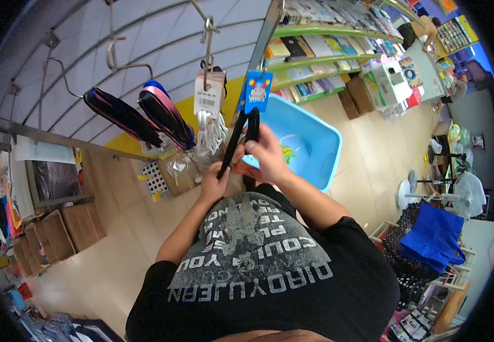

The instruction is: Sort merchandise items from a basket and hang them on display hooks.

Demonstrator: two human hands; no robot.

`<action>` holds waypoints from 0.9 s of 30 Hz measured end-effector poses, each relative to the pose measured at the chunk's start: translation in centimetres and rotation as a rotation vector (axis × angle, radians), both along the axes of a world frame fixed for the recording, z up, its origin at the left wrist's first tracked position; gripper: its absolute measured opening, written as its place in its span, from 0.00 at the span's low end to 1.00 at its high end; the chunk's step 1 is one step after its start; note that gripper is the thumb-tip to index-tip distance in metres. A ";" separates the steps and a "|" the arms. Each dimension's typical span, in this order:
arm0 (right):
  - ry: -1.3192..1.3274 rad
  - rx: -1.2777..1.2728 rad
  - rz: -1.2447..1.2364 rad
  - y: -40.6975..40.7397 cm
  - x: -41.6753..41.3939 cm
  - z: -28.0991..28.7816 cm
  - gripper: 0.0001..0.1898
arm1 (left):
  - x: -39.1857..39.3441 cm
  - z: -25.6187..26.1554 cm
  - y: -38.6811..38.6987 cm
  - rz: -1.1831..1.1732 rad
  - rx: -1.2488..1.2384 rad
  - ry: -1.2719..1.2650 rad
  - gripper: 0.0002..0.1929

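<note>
Black shoelaces or cords (232, 147) hang in long loops below a blue printed card (257, 90) at the edge of the wire grid rack. My left hand (213, 184) is closed around the lower end of one black length. Higher up and to its right, my right hand (266, 156) pinches the other black loop between thumb and fingers. Just left of them hangs a bundle of white laces (209, 132) under a pale tag (209, 92). An orange-red item (249, 169) shows partly beneath my right hand, too covered to identify.
A blue plastic tub (315, 132) stands on the floor to the right, with yellow-green things (289, 154) inside. Black and pink bundles (165, 111) hang from hooks on the grid. Shelves of notebooks (315, 47) rise behind; cardboard boxes (65, 233) line the left.
</note>
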State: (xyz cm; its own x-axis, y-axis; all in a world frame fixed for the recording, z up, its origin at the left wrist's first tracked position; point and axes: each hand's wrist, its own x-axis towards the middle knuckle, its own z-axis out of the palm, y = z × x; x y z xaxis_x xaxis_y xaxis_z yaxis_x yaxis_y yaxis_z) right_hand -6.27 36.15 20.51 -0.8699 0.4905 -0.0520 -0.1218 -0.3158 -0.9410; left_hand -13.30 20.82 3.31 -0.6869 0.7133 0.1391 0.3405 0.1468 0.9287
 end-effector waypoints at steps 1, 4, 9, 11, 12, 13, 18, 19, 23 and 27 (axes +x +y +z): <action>-0.109 -0.065 0.035 -0.7 0.6 -1.9 0.16 | -0.4 -0.3 0.1 -0.052 0.021 0.018 0.07; -0.383 0.394 0.174 -1.3 3.1 -12.4 0.23 | -0.1 -1.5 -0.3 -0.149 0.073 -0.357 0.19; -0.702 0.699 0.726 -2.4 5.1 -20.7 0.28 | 0.2 -0.9 0.7 -0.335 0.137 -0.431 0.22; -0.629 0.757 0.856 -2.5 4.7 -22.7 0.26 | 0.5 0.6 1.9 -0.355 -0.044 -0.425 0.18; -0.528 0.845 1.010 -2.4 4.5 -23.7 0.23 | 0.6 0.9 2.0 -0.340 -0.205 -0.401 0.15; -0.520 0.831 1.018 -1.7 4.2 -22.6 0.23 | 0.8 -0.2 1.8 -0.334 -0.219 -0.407 0.15; -0.724 0.693 0.533 6.7 7.2 -23.9 0.14 | 0.3 -1.4 0.1 -0.046 -0.188 -0.488 0.06; -0.791 0.597 0.361 8.8 8.0 -25.0 0.14 | 0.1 -1.4 -0.6 -0.028 -0.225 -0.406 0.06; -1.148 0.774 0.406 16.3 11.7 -34.7 0.16 | 0.4 -0.4 -1.2 0.040 -0.441 -0.302 0.06; -1.218 0.882 0.705 17.4 12.1 -40.0 0.21 | 1.5 0.1 -1.8 0.210 -0.475 -0.335 0.04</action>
State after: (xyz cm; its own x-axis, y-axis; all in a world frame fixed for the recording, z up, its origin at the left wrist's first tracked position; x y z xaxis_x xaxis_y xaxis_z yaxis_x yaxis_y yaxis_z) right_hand 5.87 53.55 -19.47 -0.5794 0.2905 -0.7616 0.6974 0.6602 -0.2787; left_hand -11.78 19.00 3.37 -0.7711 0.4888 -0.4080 -0.0392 0.6031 0.7967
